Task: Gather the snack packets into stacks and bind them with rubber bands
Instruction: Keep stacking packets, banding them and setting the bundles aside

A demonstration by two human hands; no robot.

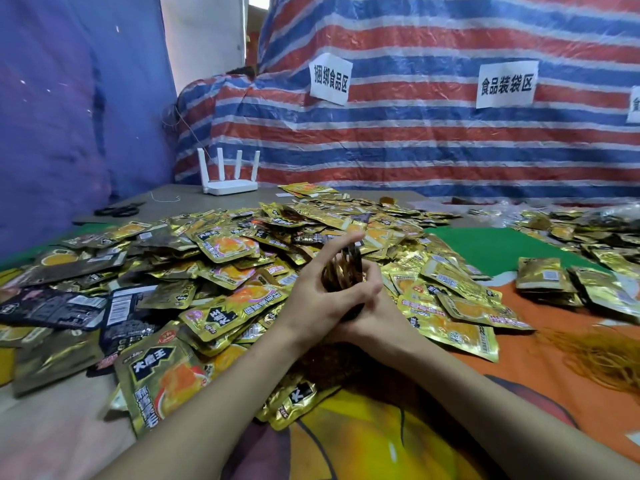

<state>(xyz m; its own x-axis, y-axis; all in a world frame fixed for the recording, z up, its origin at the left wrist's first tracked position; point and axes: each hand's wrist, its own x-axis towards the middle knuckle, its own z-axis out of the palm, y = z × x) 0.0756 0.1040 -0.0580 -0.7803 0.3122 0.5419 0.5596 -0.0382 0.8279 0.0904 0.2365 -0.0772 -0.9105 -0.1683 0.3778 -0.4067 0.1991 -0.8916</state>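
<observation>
Makeshift food-packing workroom, striped tarpaulin walls, paper zone signs, table heaped with snack packets

Two bare forearms, bare wrists, left hand, right hand, slender unadorned fingers

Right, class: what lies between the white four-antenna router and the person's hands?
Head view: a heap of gold foil snack packets, past a little bare grey table by the white four-antenna router.
</observation>
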